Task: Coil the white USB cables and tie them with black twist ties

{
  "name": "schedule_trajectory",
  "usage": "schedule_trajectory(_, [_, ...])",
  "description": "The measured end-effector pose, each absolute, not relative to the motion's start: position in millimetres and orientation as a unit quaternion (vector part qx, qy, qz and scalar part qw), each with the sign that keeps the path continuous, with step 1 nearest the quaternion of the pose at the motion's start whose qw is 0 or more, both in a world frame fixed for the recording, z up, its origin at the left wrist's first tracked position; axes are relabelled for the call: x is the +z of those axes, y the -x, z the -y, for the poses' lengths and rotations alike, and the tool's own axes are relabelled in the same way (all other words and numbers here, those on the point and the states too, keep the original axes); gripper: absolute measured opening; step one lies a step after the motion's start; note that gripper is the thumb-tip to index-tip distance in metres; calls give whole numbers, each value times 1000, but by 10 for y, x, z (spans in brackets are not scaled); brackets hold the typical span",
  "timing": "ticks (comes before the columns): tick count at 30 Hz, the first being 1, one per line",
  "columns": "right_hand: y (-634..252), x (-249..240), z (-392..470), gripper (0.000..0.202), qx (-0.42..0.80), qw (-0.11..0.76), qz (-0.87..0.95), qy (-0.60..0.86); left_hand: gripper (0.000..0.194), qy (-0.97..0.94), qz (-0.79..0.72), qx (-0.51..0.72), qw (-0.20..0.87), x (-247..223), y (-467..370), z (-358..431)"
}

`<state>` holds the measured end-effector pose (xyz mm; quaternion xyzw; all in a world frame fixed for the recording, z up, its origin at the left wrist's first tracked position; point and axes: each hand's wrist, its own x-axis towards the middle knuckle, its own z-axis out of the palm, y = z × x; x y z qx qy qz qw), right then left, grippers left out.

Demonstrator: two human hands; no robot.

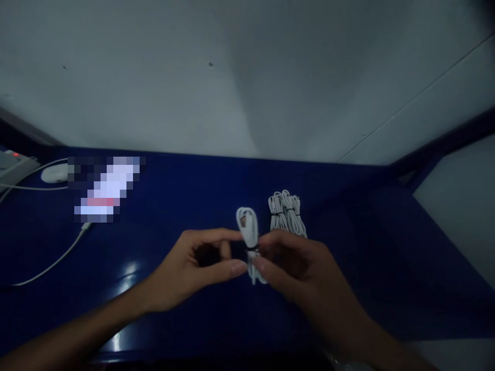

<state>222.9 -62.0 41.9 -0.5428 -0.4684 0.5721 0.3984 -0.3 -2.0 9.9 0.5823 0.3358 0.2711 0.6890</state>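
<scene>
A coiled white cable (pixel 251 229), cinched round its middle by a dark tie, is held up above the blue table between both hands. My right hand (pixel 299 260) pinches the bundle from the right, thumb just below the tie. From the left, my left hand (pixel 207 255) has its index fingertip and thumb against the same cable, with a gap between the fingers behind. Just beyond my right hand lies a group of similar tied white cables (pixel 286 210), partly covered by that hand.
At the left, a phone (pixel 108 188) with a blurred-out screen lies on the blue table (pixel 185 196), a charging cord (pixel 58 270) running from it. Near it are a small white rounded object (pixel 54 173) and a power strip (pixel 17 165) with a red light. A pale wall (pixel 162 77) rises behind.
</scene>
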Motion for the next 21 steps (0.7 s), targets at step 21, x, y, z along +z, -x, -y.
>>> schedule_trajectory(21, [-3399, -1, 300, 39, 277, 250, 530, 762, 28, -611, -379, 308, 623, 121, -48, -27])
